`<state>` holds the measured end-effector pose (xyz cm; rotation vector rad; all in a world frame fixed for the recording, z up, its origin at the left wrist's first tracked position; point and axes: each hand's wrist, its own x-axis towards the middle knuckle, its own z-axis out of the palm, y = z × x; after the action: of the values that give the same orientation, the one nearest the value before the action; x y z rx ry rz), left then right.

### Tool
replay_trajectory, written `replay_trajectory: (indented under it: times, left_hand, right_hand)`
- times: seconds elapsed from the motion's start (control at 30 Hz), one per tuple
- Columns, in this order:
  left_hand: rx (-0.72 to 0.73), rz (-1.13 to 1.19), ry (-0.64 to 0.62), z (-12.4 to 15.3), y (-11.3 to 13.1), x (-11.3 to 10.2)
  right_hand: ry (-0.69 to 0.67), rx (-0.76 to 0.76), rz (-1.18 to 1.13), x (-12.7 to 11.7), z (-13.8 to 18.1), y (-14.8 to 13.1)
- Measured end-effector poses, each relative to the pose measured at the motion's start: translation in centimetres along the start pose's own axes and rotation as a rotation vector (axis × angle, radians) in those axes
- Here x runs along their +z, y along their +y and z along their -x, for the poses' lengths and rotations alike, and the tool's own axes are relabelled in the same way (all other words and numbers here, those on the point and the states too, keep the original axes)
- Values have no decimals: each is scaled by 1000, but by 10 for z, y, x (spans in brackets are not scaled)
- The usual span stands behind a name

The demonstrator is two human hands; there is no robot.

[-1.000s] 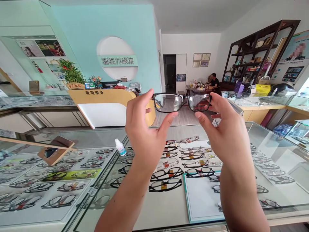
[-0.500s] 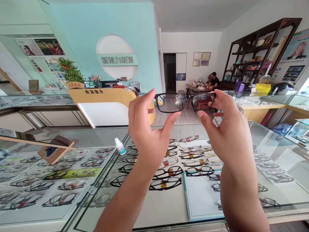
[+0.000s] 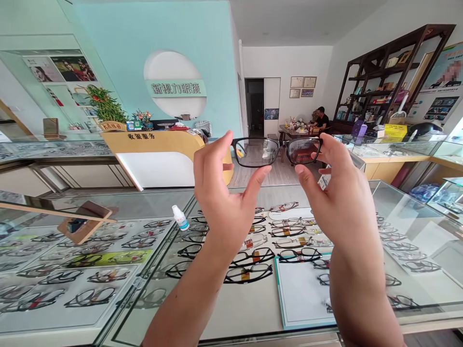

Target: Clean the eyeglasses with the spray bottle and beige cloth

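I hold a pair of black-framed glasses (image 3: 277,151) up at eye height, lenses facing away. My left hand (image 3: 224,193) pinches the left end of the frame between thumb and fingers. My right hand (image 3: 334,190) grips the right end the same way. Both forearms rise from the bottom of the view over a glass display counter (image 3: 152,308).
Under the counter glass lie several rows of spectacle frames (image 3: 249,260). A small white dropper bottle (image 3: 180,218) stands on the glass, with a tilted mirror stand (image 3: 81,221) at left and a white mat (image 3: 304,294) in front. A person sits at a far table (image 3: 320,120).
The glasses and both hands have shifted slightly right and a little upward; the grip on the frame is unchanged.
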<state>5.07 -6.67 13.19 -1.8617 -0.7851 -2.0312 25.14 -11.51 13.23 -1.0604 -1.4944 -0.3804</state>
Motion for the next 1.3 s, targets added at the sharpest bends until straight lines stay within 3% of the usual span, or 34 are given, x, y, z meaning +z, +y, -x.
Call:
replay_trajectory:
  times: [0.33, 0.97, 1.3]
  left_hand:
    - [-129, 216, -67, 1, -20, 7]
    - [-128, 185, -59, 0, -31, 11]
    - [-150, 137, 5, 3, -24, 11]
  right_hand:
    - [7, -51, -43, -5, -5, -19]
    - [7, -52, -68, -5, -4, -25]
    - [-7, -30, -67, -3, -4, -21]
